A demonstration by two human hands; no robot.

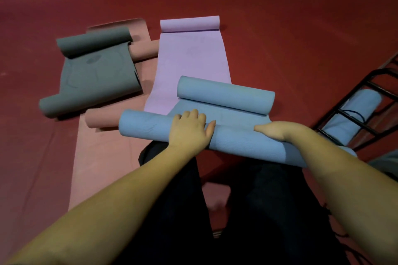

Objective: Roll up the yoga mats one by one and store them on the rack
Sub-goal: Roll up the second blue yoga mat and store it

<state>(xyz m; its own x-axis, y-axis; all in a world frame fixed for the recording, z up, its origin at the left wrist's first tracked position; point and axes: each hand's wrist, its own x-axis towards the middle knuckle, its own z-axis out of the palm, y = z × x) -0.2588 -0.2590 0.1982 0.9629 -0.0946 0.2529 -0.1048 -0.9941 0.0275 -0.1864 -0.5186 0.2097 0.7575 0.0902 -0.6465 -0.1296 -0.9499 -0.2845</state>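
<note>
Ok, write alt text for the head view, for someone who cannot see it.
Both hands, left hand and right hand, rest on the near roll of a blue yoga mat curled at both ends on a red floor. Beyond lie a purple mat, a grey mat and a pink mat, all partly unrolled. A black rack at right holds one rolled blue mat.

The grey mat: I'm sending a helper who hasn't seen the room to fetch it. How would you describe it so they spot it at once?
On the red floor, look left of the long lilac mat. The grey mat lies there on top of a pink mat. It is the only dark grey one, and both its ends curl into rolls.
</note>
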